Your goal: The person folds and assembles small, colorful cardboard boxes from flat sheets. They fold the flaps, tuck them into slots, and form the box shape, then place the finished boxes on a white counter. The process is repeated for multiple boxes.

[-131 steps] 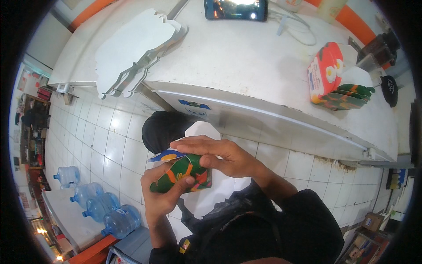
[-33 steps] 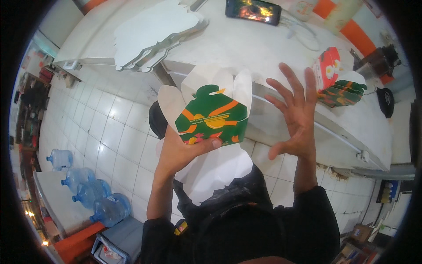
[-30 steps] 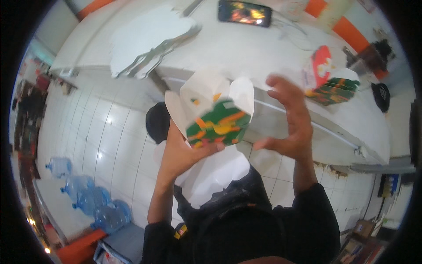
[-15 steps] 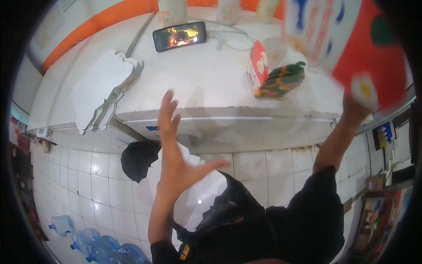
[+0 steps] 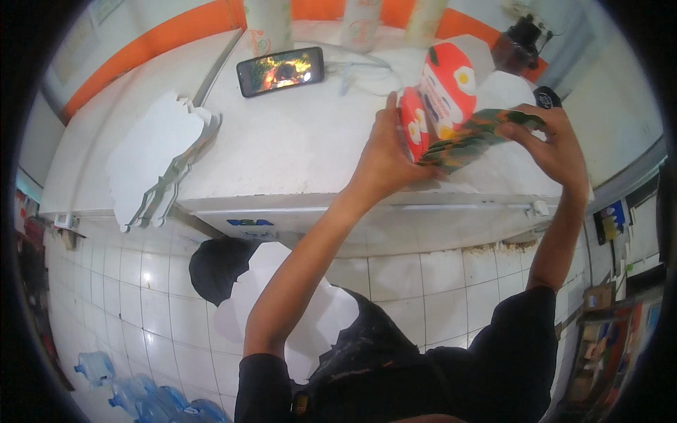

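Observation:
On the right part of the white counter stands a nested stack of paper food cartons (image 5: 462, 144), with green patterned sides and red end flaps bearing egg pictures. One taller red and white carton flap (image 5: 451, 84) rises from the stack. My left hand (image 5: 384, 158) grips the stack's left end, its fingers against the red flap. At the right end, my right hand (image 5: 553, 144) pinches the green side, thumb in front and fingers behind. Flat white carton blanks (image 5: 310, 310) lie across my lap, partly under my left forearm.
More flat white blanks (image 5: 151, 151) hang over the counter's left front edge. A phone (image 5: 281, 72) with a lit screen leans against pale printed cylinders (image 5: 268, 28) at the back, beside a cable. A dark appliance (image 5: 522, 44) stands back right. Blue water bottles (image 5: 141, 395) sit on the tiled floor.
My right hand has brought the raised red and white carton down to the stack. My left hand, formerly open in the air above my lap, has reached forward and taken hold of the stack's left end.

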Available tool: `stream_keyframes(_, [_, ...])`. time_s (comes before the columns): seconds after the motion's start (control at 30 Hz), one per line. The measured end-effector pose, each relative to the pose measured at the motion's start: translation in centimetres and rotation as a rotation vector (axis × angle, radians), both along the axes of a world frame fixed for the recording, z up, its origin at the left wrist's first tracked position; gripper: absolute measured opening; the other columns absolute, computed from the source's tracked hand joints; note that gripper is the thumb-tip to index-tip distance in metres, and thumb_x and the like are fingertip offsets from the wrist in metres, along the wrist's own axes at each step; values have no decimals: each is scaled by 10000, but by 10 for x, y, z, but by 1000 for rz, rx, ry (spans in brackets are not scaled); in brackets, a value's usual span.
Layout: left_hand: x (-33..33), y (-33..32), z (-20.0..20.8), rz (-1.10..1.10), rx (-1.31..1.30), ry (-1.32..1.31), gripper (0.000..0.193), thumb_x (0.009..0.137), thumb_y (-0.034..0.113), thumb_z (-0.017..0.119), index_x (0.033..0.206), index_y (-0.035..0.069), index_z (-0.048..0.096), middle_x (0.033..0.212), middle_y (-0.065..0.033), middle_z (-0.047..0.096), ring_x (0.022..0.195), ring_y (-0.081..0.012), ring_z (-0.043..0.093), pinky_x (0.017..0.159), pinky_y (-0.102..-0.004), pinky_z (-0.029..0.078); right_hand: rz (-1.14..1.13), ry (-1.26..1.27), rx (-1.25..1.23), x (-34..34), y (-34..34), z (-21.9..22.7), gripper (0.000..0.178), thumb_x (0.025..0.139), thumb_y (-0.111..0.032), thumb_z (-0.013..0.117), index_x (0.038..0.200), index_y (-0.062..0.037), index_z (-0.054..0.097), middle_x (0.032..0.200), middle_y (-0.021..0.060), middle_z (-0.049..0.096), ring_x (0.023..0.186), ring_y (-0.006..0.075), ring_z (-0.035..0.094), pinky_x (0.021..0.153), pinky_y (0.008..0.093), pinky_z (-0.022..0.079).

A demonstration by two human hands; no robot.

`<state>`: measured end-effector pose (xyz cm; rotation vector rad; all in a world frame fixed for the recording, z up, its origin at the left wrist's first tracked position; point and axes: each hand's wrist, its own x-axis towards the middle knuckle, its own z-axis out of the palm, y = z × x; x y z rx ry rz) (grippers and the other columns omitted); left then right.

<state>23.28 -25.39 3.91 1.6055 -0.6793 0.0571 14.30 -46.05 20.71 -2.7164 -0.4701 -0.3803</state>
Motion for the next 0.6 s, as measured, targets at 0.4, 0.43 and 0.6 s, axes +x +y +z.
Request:
stream_keyframes(0.4, [0,5,-6,24,34,-116,1280,485,352,948,1466,-48,229,1351,-222,447,1298,-369,432,1074,-424,383,-38,370,154,33,-35,16,560,1024,-471,420,1101,22,672,981,118,686,933,200,633,918,348,474])
stream_keyframes(0.43, [1,6,-7,36,35,-112,1276,477,368,940,1458,-51,239,1348,-236,454,1276,-390,444,1066,-428,386,-29,373,170,34,-26,27,543,1032,-449,404,1095,19,672,1016,122,685,973,206,636,945,337,467])
stream_keyframes(0.6, [0,5,-6,52,42,-133,1249,476,382,928,1446,-38,262,1356,-238,460,1252,-400,458,1056,-448,388,52,267,-228,54,19,76,292,974,-267,554,1025,-21,704,1026,117,709,973,205,667,900,351,507])
